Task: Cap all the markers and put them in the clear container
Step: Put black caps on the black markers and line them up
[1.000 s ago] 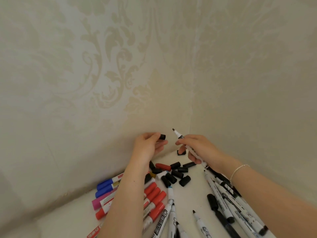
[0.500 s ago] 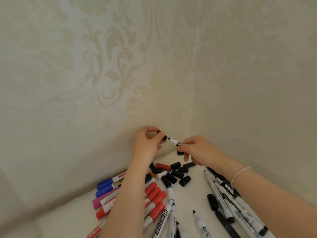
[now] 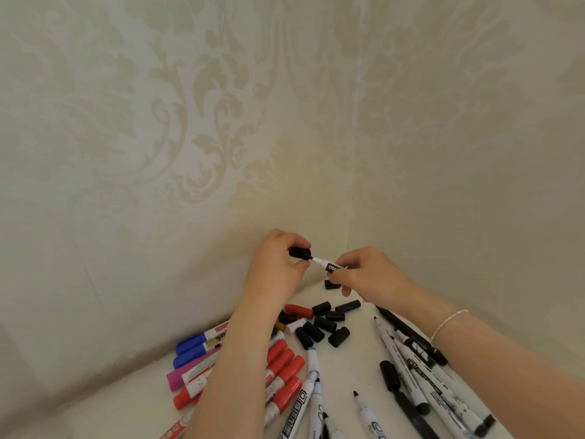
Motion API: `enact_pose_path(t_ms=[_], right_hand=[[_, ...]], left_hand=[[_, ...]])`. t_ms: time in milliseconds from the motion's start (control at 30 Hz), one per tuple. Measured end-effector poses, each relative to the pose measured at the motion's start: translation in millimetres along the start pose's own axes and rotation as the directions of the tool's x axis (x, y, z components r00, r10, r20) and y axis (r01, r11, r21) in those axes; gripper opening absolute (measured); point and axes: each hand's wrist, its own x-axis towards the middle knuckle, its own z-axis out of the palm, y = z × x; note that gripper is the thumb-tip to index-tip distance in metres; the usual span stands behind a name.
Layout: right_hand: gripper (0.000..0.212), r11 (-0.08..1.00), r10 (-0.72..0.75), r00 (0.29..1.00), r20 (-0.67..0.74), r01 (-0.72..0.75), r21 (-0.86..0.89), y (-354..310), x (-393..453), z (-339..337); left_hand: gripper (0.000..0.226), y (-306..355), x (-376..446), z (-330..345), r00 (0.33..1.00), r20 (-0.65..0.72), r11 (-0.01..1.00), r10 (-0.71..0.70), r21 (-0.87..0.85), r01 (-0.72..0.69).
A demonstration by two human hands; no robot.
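My left hand (image 3: 277, 267) pinches a black cap (image 3: 300, 252) that sits over the tip of a white marker (image 3: 327, 265). My right hand (image 3: 364, 274) grips that marker's barrel, most of it hidden in the fist. Both hands are raised above the table near the wall corner. Below them lies a heap of loose black caps (image 3: 323, 326) with one red cap (image 3: 299, 311). Red-capped markers (image 3: 285, 372) lie under my left forearm, and white and black markers (image 3: 411, 372) lie under my right forearm. No clear container is in view.
Blue-capped markers (image 3: 193, 346) and a pink marker (image 3: 186, 373) lie at the left on the white table (image 3: 348, 369). One lone black cap (image 3: 331, 285) sits in the corner. Patterned walls (image 3: 190, 153) close in behind and on the right.
My hands came together. The marker's bare tip, pointing up a second ago, has gone into the black cap held by my left hand.
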Motion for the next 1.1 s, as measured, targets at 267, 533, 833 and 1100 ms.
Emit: enact_pose_path(t_ms=[267,533,833,1100], right_hand=[[0.012,0.999,0.011,0.998,-0.063,-0.008,0.046,3,-2,-3],[0.013,0.999,0.021,1.000,-0.001,-0.021,0.030,-2,-2,0],[0.008,1.000,0.010,0.995,-0.096,-0.008,0.022,1,3,9],[0.006,0.999,-0.049,0.978,-0.205,0.048,-0.007,-5,6,21]], left_hand=[[0.011,-3,-1,3,0.946,0.056,0.846,-0.320,-0.433,0.312],[0.019,-2,-4,5,0.823,0.374,0.376,-0.428,-0.754,0.539],[0.017,5,-6,13,0.836,0.374,0.429,-0.401,-0.729,0.533],[0.026,10,-6,17,0.864,0.337,0.425,-0.373,-0.766,0.482]])
